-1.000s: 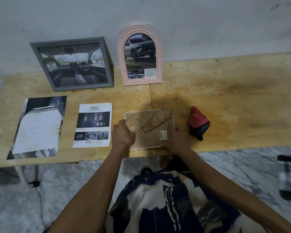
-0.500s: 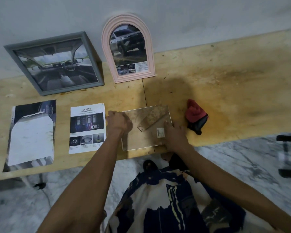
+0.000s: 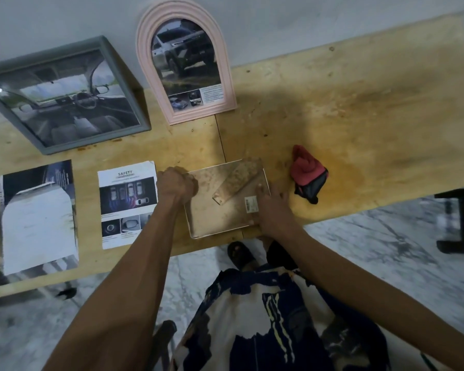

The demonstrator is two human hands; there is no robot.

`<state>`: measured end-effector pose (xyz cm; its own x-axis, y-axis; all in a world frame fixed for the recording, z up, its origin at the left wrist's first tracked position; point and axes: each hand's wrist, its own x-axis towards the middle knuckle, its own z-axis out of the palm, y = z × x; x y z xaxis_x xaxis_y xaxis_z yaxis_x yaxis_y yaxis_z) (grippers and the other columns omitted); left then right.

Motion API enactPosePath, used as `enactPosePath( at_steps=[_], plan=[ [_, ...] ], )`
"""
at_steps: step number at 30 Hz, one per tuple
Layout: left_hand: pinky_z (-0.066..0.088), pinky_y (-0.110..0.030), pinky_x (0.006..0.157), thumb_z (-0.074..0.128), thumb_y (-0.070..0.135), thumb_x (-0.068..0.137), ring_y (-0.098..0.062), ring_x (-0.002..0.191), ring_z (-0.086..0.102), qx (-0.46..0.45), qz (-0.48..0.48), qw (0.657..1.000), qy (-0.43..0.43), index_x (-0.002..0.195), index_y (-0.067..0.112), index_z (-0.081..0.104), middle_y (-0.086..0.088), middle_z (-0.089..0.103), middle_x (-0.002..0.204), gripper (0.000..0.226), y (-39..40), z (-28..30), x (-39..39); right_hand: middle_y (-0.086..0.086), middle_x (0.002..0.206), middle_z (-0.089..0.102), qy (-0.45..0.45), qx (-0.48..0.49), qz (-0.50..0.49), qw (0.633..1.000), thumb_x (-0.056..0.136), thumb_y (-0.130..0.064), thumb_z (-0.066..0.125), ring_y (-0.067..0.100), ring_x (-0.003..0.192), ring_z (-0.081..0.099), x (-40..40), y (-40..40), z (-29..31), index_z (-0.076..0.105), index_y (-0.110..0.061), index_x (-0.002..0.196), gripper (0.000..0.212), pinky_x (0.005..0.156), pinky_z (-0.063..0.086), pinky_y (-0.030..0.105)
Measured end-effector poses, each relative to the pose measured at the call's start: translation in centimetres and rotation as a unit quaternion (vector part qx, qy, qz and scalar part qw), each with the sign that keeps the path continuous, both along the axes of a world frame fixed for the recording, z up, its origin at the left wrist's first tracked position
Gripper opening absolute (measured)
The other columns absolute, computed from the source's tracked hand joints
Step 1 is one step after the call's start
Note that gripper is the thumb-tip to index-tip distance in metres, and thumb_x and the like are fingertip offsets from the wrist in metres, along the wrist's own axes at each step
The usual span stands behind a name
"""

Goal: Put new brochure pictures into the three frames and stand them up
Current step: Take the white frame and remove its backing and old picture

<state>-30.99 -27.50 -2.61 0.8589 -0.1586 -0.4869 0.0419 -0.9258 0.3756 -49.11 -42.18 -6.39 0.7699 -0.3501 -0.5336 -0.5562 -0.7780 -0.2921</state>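
Third frame face-down on counter, near front edge, brown backing up, stand flap folded flat across upper right, small label at right side.

Left hand at frame's left edge, upper corner; fingers curled tight, knuckles up, over the edge. Hooked on the rim or only fisted against it: cannot tell, tips hidden.

Right hand on frame's right edge, lower half; fingers extended and loosely spread, lying flat on the backing just beside the label, pressing, not wrapped round anything. Frame lies between the two hands.

Grey frame with car-interior picture leaning on wall, back left. Pink arched frame with car picture upright beside it, base on counter.

"Safety" sheet flat just left of left hand. Cut page further left, white arched hole in its middle.

Red-and-black cloth bunched right of third frame, apart from right hand.
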Motion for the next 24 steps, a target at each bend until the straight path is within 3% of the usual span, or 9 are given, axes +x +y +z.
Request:
enactPosePath(
  at_steps=[3,7,10,13,17,20,24],
  plan=[
    [0.051,-0.042,0.096,0.059,0.021,0.096,-0.042,0.106,0.061,-0.023,0.035,0.999,0.011,0.087,0.000,0.062,-0.025,0.067,0.110,0.023,-0.1,0.2,-0.3,0.015,0.148,0.031,0.004,-0.006,0.011,1.000,0.077,-0.045,0.077,0.036,0.132,0.030,-0.1,0.0,0.1,0.018,-0.007,0.151,0.102,0.100,0.033,0.045],
    [0.050,-0.038,0.098,0.062,0.028,0.095,-0.036,0.113,0.061,-0.066,0.105,0.992,0.034,0.112,-0.001,0.066,-0.018,0.067,0.117,0.034,0.5,0.0,-0.5,0.015,0.149,0.030,0.004,0.000,0.004,1.000,0.074,-0.045,0.079,0.037,0.133,0.030,0.1,0.1,0.3,0.021,-0.009,0.150,0.102,0.099,0.034,0.045],
    [0.051,-0.042,0.101,0.068,0.038,0.088,-0.031,0.109,0.064,-0.119,0.172,0.973,0.100,0.112,0.004,0.069,-0.010,0.070,0.114,0.042,1.7,-0.9,-0.5,0.018,0.151,0.027,0.008,-0.005,0.011,1.000,0.077,-0.044,0.076,0.036,0.136,0.026,0.0,0.1,0.6,0.017,-0.007,0.152,0.102,0.105,0.026,0.046],
    [0.052,-0.043,0.100,0.071,0.042,0.083,-0.031,0.107,0.064,-0.102,0.193,0.967,0.135,0.113,0.006,0.070,-0.009,0.069,0.116,0.046,2.6,-1.4,-1.5,0.021,0.151,0.025,0.001,-0.007,0.017,1.000,0.081,-0.040,0.074,0.034,0.140,0.017,-0.1,0.0,1.0,0.013,-0.004,0.152,0.100,0.108,0.021,0.046],
    [0.048,-0.032,0.084,0.067,0.045,0.088,-0.031,0.097,0.064,-0.060,0.162,0.980,0.096,0.092,0.009,0.071,-0.009,0.071,0.096,0.036,3.5,-1.5,-4.8,0.019,0.150,0.028,-0.003,-0.010,0.027,1.000,0.084,-0.040,0.071,0.033,0.139,0.017,-0.1,0.1,1.4,0.013,-0.002,0.152,0.098,0.106,0.023,0.047],
    [0.052,-0.035,0.080,0.072,0.049,0.082,-0.029,0.085,0.067,-0.084,0.182,0.977,0.078,0.075,0.011,0.065,-0.004,0.071,0.078,0.040,4.5,-1.9,-7.2,0.019,0.149,0.029,0.007,-0.009,0.016,1.000,0.082,-0.042,0.073,0.034,0.137,0.022,0.0,0.2,1.2,0.012,-0.005,0.153,0.101,0.104,0.024,0.046],
    [0.056,-0.036,0.075,0.083,0.049,0.074,-0.023,0.076,0.069,-0.096,0.180,0.976,0.070,0.078,0.007,0.066,-0.003,0.072,0.073,0.046,4.4,-1.8,-7.8,0.019,0.149,0.028,0.006,-0.005,0.011,1.000,0.080,-0.040,0.075,0.035,0.136,0.024,0.0,0.2,1.1,0.013,-0.007,0.152,0.101,0.102,0.026,0.044]
  ],
)
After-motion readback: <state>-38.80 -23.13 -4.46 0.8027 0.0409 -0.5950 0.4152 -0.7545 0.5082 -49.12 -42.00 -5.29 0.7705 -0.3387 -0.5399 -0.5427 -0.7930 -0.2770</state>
